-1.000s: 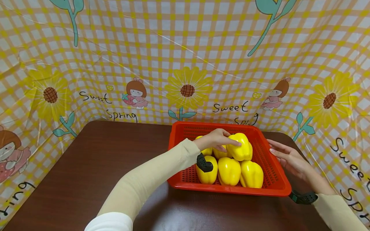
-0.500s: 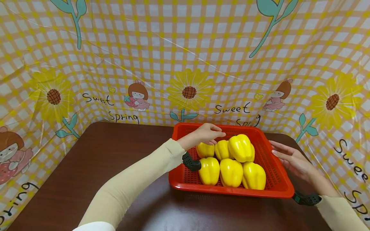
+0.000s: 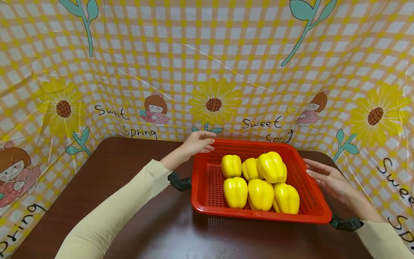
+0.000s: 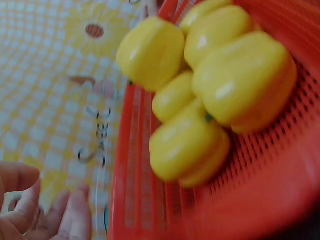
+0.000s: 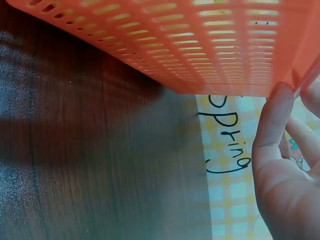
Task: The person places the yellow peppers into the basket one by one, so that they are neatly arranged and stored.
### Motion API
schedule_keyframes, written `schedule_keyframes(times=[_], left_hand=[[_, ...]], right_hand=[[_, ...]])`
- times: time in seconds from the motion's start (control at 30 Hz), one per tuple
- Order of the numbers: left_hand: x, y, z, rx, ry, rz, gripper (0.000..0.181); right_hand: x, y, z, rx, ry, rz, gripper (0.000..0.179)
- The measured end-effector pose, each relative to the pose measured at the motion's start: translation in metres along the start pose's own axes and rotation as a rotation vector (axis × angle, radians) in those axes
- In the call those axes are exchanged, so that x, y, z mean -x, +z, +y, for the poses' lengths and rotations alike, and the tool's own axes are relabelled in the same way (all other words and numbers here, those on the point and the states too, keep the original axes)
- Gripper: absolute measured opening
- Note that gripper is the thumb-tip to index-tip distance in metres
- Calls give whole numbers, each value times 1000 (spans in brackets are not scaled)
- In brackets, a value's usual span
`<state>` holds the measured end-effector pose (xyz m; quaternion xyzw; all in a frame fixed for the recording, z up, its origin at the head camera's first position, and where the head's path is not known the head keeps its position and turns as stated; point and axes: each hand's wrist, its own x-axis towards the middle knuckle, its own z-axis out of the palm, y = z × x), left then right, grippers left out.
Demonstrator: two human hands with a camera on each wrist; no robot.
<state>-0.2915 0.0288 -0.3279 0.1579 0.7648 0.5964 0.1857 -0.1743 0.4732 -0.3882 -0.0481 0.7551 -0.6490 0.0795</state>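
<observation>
A red plastic basket (image 3: 207, 201) with slotted walls stands on the table, holding several yellow bell peppers (image 3: 260, 194). One pepper (image 3: 271, 167) rests on top of others at the right of the pile. My left hand (image 3: 198, 143) hovers by the basket's far left corner with loosely bent fingers and nothing in them. In the left wrist view, its fingers (image 4: 75, 215) are apart from the basket wall (image 4: 122, 185). My right hand (image 3: 333, 181) is at the right rim, its fingers nearly straight. In the right wrist view, the thumb (image 5: 280, 110) touches the rim from outside.
The dark brown wooden table (image 3: 136, 216) extends to the left and in front of the basket. A checked cloth (image 3: 181, 64) with sunflowers and lettering hangs behind and at both sides. Each wrist wears a black camera mount (image 3: 179, 182).
My left hand has let go of the top pepper and moved left, out over the basket's far left corner. The right hand stays at the right rim.
</observation>
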Motion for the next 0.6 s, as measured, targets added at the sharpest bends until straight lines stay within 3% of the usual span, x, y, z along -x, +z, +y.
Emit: schedule_keyframes(times=[0.27,0.6], left_hand=[[18,-51,-21,20,-47,101,38],[42,-103,-51,-10,-105,186,42]], right_hand=[[-1,-2,-4,24,45,8,40],[-1,-7,-5,-84,21,-28,41]])
